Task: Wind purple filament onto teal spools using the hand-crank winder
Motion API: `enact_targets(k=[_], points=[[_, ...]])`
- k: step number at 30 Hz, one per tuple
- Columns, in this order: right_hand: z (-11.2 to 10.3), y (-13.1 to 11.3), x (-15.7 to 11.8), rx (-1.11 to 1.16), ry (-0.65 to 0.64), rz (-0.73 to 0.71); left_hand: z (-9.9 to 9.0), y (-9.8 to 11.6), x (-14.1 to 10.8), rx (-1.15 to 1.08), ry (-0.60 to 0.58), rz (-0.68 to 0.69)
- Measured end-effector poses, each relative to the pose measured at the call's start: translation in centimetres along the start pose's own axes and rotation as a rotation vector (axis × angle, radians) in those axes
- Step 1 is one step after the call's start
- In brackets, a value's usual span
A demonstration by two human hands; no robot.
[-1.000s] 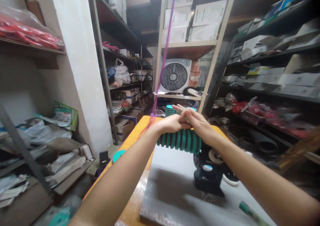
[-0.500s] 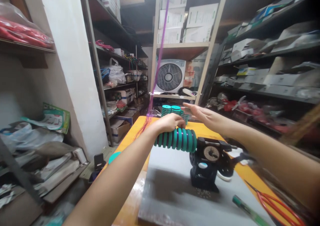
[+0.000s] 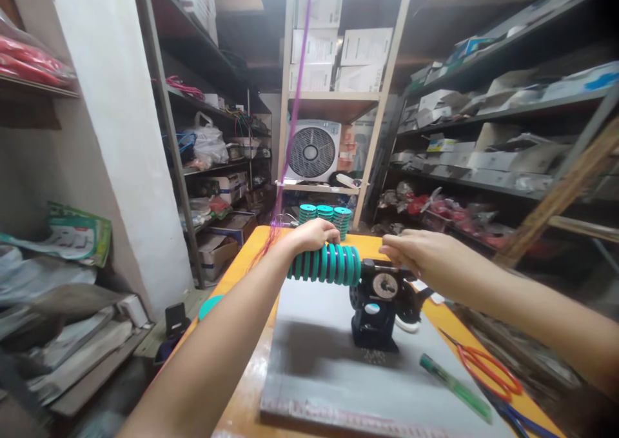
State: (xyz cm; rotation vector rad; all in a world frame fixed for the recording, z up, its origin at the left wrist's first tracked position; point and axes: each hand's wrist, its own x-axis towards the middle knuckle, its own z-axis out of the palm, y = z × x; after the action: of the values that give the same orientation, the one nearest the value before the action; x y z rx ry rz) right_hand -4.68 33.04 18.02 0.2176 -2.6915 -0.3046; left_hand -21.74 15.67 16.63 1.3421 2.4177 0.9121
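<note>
A black hand-winding machine (image 3: 374,306) stands on a grey board. From its left side sticks out a row of teal discs (image 3: 333,265) with dark purple wire between them. My left hand (image 3: 316,233) lies over the top of the discs, fingers curled down at their far side; its fingertips are partly hidden. My right hand (image 3: 416,249) is above the machine's right end, fingers bent together, and what they hold, if anything, is hidden. Purple strands (image 3: 296,115) hang from above down to the table's back left, near my left wrist.
Three stacks of teal discs (image 3: 325,211) stand at the back of the yellow table (image 3: 370,239). On the grey board (image 3: 309,367) lies a green tube-like tool (image 3: 454,386). Orange-handled scissors (image 3: 491,370) and blue-handled pliers (image 3: 520,418) lie to the right. Shelves surround the table; a fan (image 3: 312,151) stands behind.
My right hand has come down from behind the discs, fingers outstretched, to the machine's right end, its fingers now bent. My left hand stays on the discs. The view has shifted slightly right.
</note>
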Motion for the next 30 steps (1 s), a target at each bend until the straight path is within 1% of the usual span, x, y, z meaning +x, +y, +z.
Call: enact_targets(k=[2, 3, 5, 9, 11, 13, 14, 16, 19, 22, 24, 26, 27, 29, 30], points=[[0.7, -0.1, -0.3, 0.114, 0.173, -0.084, -0.1, 0.0, 0.1, 0.012, -0.008, -0.019], [1.1, -0.4, -0.3, 0.204, 0.234, -0.103, -0.2, 0.1, 0.1, 0.019, -0.013, -0.029], [1.6, -1.1, 0.0, 0.428, 0.295, -0.078, -0.3, 0.1, 0.3, 0.031, -0.029, -0.049], [2.1, -3.1, 0.9, 1.033, 0.27, 0.117, -0.8, 0.1, 0.7, 0.045, -0.077, -0.094], [2.5, -4.3, 0.9, 1.348, 0.276, 0.202, -0.9, -0.2, 1.1, 0.047, -0.102, -0.122], [3.1, -5.7, 0.4, 1.576, 0.302, 0.26, -1.0, -0.6, 1.6, 0.042, -0.126, -0.15], [3.6, -6.5, -0.1, 1.639, 0.32, 0.3, -1.1, -0.9, 1.9, 0.037, -0.138, -0.163], [5.0, -8.1, -1.2, 1.68, 0.371, 0.397, -1.0, -1.4, 2.5, 0.028, -0.155, -0.186], [7.9, -10.5, -2.7, 1.647, 0.438, 0.517, -0.9, -1.9, 3.1, 0.027, -0.169, -0.218], [11.0, -12.0, -2.9, 1.461, 0.443, 0.598, -0.9, -2.0, 3.1, 0.033, -0.187, -0.235], [12.3, -12.3, -2.8, 1.323, 0.427, 0.633, -0.8, -1.8, 2.9, 0.034, -0.192, -0.231], [12.6, -12.1, -3.0, 1.264, 0.361, 0.622, -0.8, -1.6, 2.7, 0.029, -0.182, -0.2], [12.3, -12.0, -3.3, 1.268, 0.303, 0.593, -0.8, -1.6, 2.5, 0.022, -0.172, -0.171], [10.7, -11.4, -4.2, 1.234, 0.148, 0.499, -0.7, -1.4, 2.2, -0.005, -0.159, -0.101], [9.5, -11.0, -4.6, 1.194, 0.097, 0.447, -0.7, -1.3, 2.1, -0.022, -0.155, -0.067]])
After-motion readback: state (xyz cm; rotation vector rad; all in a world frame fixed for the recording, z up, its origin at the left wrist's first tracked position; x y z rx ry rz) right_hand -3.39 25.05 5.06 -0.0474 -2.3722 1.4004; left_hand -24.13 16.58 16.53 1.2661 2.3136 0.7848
